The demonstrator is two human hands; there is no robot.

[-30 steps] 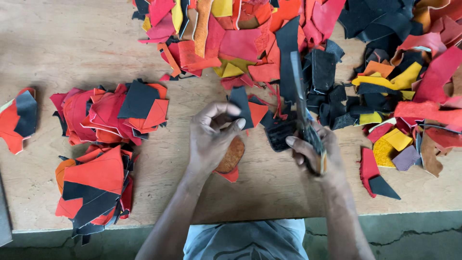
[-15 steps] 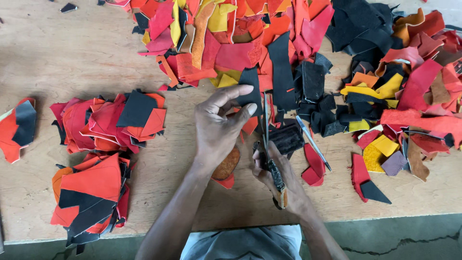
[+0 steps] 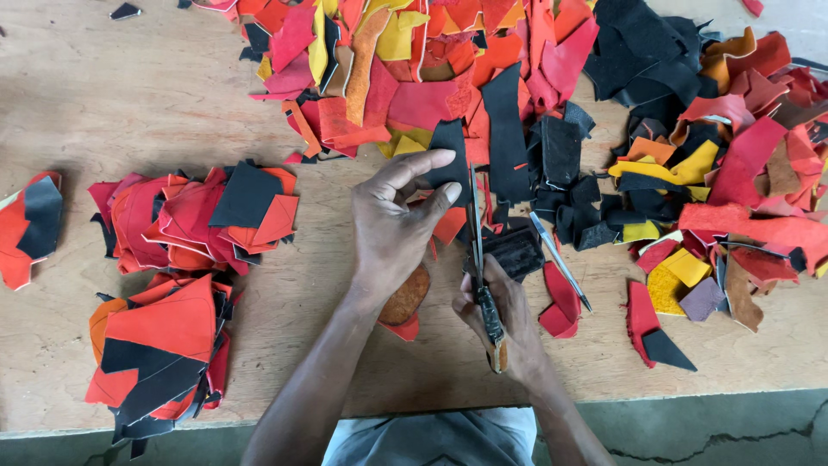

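Two hands work at the middle of the tabletop (image 3: pixel 103 103), and we see each doing its own part. Our left hand (image 3: pixel 392 229) pinches a black scrap (image 3: pixel 450 160) between thumb and fingertips, lifting it off the wood so that its edge hangs free. Our right hand (image 3: pixel 500 315) is closed round the handles of the shears (image 3: pixel 479 259), blades pointing away from us and standing just beside the scrap's right edge; whether the blades are parted we cannot tell, since they look like one thin line. The scrap is held up in this way, we judge, to give the blades room on both sides of it.

A big loose heap (image 3: pixel 552 95) of red, orange, yellow and black offcuts lies beyond the hands and to the right, within easy reach. To the left two flatter stacks (image 3: pixel 190 216) of red and black pieces sit apart from it, apparently sorted. A black block (image 3: pixel 515 250) rests just right of the shears, a thin metal tool (image 3: pixel 559 259) beside that, and a brown oval piece (image 3: pixel 405 295) shows under our left wrist.
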